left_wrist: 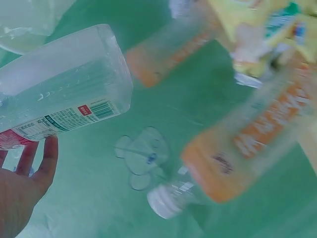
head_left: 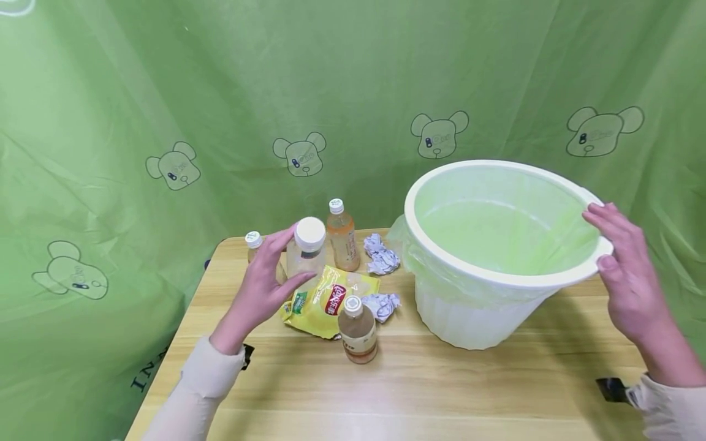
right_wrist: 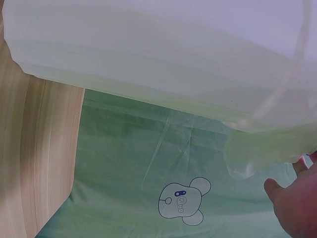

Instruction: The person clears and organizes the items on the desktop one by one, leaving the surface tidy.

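- Left of center: the left hand (head_left: 265, 285) is gripping a clear bottle (head_left: 309, 260), fingers and thumb curving round it; whether its base is touching the tabletop (head_left: 430, 395), cannot tell.
- Far right: the right hand (head_left: 631, 275) is resting on the rim of a white bin (head_left: 480, 318), fingers fairly straight, thumb spread apart.
- Step in hand, judged: securing the bottle while steadying the bin. Next move probably calls for lifting it clear of its neighbors.
- Wood-grain tabletop, left to right: a capped bottle (head_left: 254, 239) is standing partly hidden, a yellow packet (head_left: 317, 312) is lying center, an orange-tinted bottle (head_left: 344, 245) is standing behind, a brownish bottle (head_left: 358, 334) in front; crumpled paper (head_left: 382, 262) is lying beside the bin.
- Room: green cloth (head_left: 353, 73) with bear-head outlines is hanging across the whole background.
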The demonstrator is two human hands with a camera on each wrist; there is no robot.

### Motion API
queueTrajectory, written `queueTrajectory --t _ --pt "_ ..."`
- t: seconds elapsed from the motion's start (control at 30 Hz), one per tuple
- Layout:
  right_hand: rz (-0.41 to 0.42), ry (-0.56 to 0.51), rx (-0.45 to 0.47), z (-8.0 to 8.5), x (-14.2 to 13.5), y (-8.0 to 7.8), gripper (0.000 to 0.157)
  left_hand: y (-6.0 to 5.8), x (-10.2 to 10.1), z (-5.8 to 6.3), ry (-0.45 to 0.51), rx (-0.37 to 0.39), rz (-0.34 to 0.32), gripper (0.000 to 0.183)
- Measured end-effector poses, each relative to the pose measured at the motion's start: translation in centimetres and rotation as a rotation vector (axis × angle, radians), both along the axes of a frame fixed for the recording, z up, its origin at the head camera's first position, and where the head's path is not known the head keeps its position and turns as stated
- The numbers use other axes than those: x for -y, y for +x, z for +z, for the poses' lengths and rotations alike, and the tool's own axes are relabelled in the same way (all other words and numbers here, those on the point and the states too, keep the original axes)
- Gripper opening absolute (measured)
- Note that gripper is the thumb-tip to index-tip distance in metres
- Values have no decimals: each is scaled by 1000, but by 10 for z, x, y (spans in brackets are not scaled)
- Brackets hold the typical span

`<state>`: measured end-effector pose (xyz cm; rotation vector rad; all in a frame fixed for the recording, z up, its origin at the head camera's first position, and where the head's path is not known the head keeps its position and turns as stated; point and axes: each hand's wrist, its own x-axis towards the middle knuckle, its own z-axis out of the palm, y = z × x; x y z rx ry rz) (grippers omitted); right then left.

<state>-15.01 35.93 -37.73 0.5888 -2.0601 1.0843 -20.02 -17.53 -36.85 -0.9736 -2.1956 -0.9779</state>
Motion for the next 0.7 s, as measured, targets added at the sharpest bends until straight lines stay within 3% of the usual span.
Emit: queueTrajectory --t 0.3,0.7 --pt "0 -7 -10 1 3 0 49 -10 -28 25 92 -87 -78 91" --pt "0 -17 -28 0 5 0 49 -14 -59 53 218 -200 -173 93"
